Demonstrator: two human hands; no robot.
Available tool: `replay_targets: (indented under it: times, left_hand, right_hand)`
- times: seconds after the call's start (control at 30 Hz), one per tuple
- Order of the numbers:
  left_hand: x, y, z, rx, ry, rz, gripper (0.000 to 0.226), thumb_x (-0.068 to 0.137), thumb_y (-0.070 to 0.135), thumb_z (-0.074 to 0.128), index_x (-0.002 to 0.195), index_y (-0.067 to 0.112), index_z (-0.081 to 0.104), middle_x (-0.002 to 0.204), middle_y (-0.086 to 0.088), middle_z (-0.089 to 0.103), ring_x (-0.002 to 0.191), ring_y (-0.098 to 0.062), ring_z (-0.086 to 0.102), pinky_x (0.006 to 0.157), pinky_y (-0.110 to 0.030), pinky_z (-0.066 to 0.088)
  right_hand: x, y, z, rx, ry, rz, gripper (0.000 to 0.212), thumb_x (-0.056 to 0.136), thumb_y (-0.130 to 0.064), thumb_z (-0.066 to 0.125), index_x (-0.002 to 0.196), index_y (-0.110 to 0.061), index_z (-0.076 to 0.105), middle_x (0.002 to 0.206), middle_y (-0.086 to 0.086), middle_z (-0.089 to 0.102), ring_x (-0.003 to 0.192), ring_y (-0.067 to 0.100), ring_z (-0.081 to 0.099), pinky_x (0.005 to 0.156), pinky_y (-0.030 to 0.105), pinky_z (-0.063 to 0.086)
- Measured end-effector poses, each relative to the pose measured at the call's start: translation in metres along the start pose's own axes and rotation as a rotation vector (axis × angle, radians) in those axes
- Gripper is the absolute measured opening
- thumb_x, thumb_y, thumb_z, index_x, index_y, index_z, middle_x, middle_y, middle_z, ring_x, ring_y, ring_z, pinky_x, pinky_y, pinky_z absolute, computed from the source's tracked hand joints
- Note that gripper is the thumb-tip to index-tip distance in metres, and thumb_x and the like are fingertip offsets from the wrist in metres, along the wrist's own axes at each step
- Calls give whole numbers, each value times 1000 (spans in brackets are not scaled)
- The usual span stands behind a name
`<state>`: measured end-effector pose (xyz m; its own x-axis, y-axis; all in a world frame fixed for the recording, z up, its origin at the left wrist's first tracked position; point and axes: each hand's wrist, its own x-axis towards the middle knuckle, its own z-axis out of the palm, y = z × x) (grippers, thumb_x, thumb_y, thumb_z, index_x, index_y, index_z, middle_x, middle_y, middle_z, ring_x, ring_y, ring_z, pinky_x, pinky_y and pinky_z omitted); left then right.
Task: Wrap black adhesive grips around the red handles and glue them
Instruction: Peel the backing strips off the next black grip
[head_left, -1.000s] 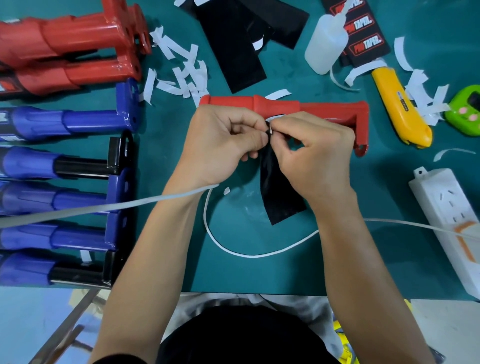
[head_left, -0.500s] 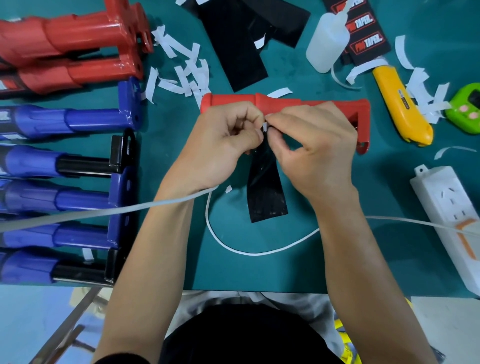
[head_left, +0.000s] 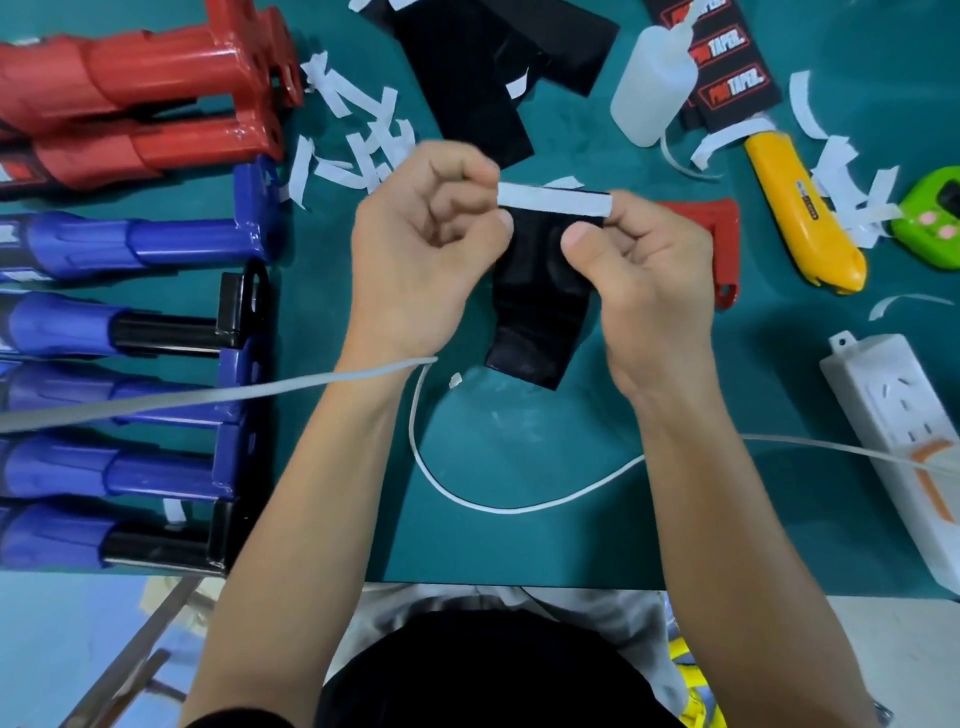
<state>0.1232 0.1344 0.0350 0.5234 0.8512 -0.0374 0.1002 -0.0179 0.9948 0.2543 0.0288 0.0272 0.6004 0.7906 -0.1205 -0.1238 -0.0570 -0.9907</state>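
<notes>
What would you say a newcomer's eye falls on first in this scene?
At centre, the left hand pinches a white strip along the top edge of a black grip, which the right hand holds. Rows of red handles and blue handles line the left side; a yellow knife lies at the right.

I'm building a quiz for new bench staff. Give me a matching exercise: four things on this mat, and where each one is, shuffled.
Things:
1 glue bottle
2 yellow knife
3 power strip
4 black grip

Places:
a held between the left hand and right hand
b right edge of the mat, near side
c far side, beside the labelled black packs
d just right of the red handle

Pairs: 1-c; 2-d; 3-b; 4-a
</notes>
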Motion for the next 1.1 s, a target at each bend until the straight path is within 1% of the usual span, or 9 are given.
replay_targets:
  times: [0.13, 0.23, 0.4, 0.47, 0.5, 0.6, 0.73, 0.87, 1.1]
  left_hand:
    - [-3, -4, -2, 529, 129, 552, 18, 81, 2, 82, 94, 15, 82, 98, -3, 73, 89, -17, 67, 79, -36, 53]
    - [-1, -9, -2, 708, 100, 696, 5, 88, 11, 84, 87, 16, 85, 92, 0, 78, 80, -23, 72, 73, -50, 52]
    - [-4, -7, -4, 750, 69, 637, 6, 89, 11, 82, 86, 14, 85, 88, 2, 80, 78, -22, 76, 67, -43, 53]
    - [-7, -5, -3, 746, 57, 581, 5, 87, 11, 82, 87, 15, 86, 89, 2, 80, 79, -21, 76, 69, -42, 54]
    - [-8, -4, -1, 745, 46, 553, 5, 86, 11, 83, 88, 15, 86, 90, 3, 81, 79, -21, 76, 70, -42, 54]
    - [-9, -2, 0, 727, 18, 480, 7, 84, 13, 82, 88, 17, 85, 89, 4, 80, 79, -21, 76, 71, -42, 55]
    - [-8, -1, -2, 741, -18, 444, 6, 83, 16, 80, 83, 19, 85, 82, 5, 79, 70, -23, 73, 69, -42, 54]
    - [-7, -2, -2, 779, -12, 475, 9, 79, 12, 78, 77, 19, 84, 76, 5, 78, 61, -27, 66, 63, -41, 52]
    - [-6, -4, -3, 797, -29, 492, 10, 77, 10, 76, 75, 18, 83, 72, 3, 75, 58, -30, 62, 60, -43, 51]
  right_hand:
    - [1, 5, 0, -90, -11, 17, 21, 94, 0, 62, 93, -12, 80, 78, 36, 64, 65, 30, 54, 55, 53, 45]
    - [1, 9, -1, -186, -56, 0, 15, 92, -2, 63, 89, 11, 70, 69, 26, 59, 58, 31, 45, 52, 43, 38]
    - [3, 5, -8, -266, -181, 23, 17, 84, -2, 71, 89, 12, 66, 79, 34, 59, 64, 31, 50, 59, 49, 45]
    - [3, 5, -11, -315, -172, 11, 18, 85, -2, 69, 70, 2, 60, 64, 23, 48, 58, 28, 39, 52, 42, 33]
    - [3, 4, -9, -344, -144, -9, 33, 85, 0, 68, 59, -9, 48, 58, 11, 37, 57, 27, 31, 50, 35, 25]
    - [3, 2, -6, -406, -123, -68, 52, 84, 5, 63, 59, -25, 30, 61, -2, 27, 60, 11, 23, 55, 28, 21]
    - [1, 4, -4, -503, -148, -114, 32, 86, 6, 60, 59, -5, 46, 63, 13, 38, 62, 31, 31, 56, 31, 24]
    - [0, 5, -2, -549, -150, -138, 37, 86, 7, 59, 61, -8, 35, 62, 10, 32, 61, 27, 27, 55, 28, 21]
    - [0, 8, -4, -588, -174, -105, 22, 90, 1, 57, 69, 0, 50, 65, 14, 40, 62, 29, 33, 53, 37, 28]
